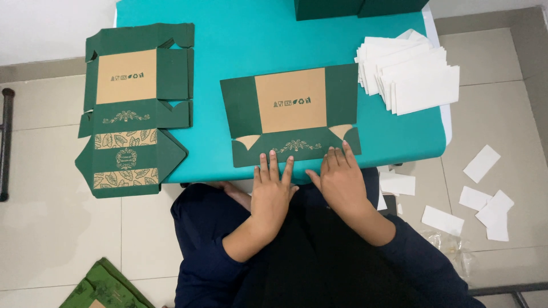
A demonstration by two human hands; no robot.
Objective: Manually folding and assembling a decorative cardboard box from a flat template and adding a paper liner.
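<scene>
A flat dark green box blank [291,114] with a tan square middle lies on the teal table [245,34], its near part folded over at the table's front edge. My left hand [271,191] presses flat on that near edge, fingers spread a little. My right hand [339,179] lies flat beside it on the same fold. Neither hand grips anything.
A stack of unfolded green blanks [134,108] overhangs the table's left edge. A pile of white paper slips [411,71] sits at the right. More slips [485,197] lie scattered on the tiled floor. Dark green boxes [357,7] stand at the far edge. Green items [103,288] lie on the floor at bottom left.
</scene>
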